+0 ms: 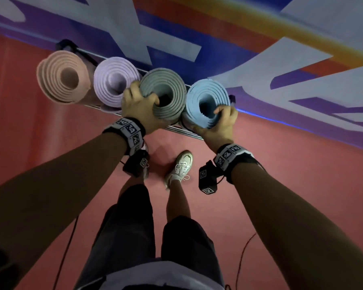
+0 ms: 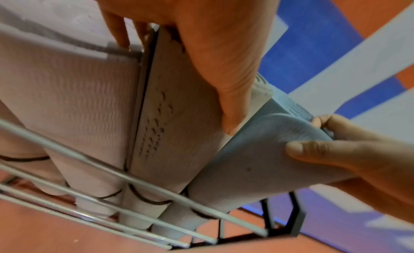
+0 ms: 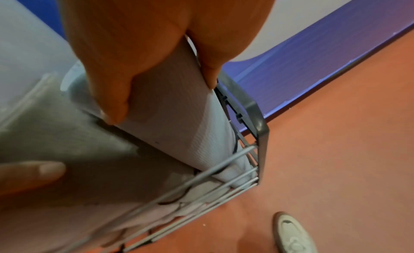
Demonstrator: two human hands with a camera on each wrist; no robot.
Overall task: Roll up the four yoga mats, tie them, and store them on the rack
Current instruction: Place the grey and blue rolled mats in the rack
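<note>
With all four mats standing in the rack (image 1: 182,130), the left hand (image 1: 139,110) grips the grey mat (image 1: 166,92), the right hand (image 1: 220,122) grips the blue mat (image 1: 208,101) at the rack's right end, so next I think both just let go.

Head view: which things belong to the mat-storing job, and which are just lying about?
Job:
- pink mat, lilac mat, grey mat, blue mat, all standing in the rack
- left hand gripping the grey mat's top
- right hand gripping the blue mat's top

Lying about:
- red cable on the floor
- painted wall
</note>
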